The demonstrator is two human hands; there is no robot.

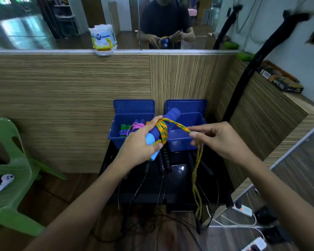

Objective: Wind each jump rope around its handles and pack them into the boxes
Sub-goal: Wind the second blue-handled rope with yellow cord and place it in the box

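The pair of blue foam handles (157,134) is gripped in the left hand (141,144), held above the blue plastic boxes (187,140), long axis running lower-left to upper-right. The orange-green braided rope (179,126) is pinched taut by the right hand (219,140), probably to keep wraps tight.

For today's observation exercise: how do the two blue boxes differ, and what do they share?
The left box already holds wound ropes with pink and purple cord and green handles; no ropes show in the visible part of the right box. The left hand partly hides the left box, and the right hand partly hides the right box. Both are blue, open-lidded, side by side.
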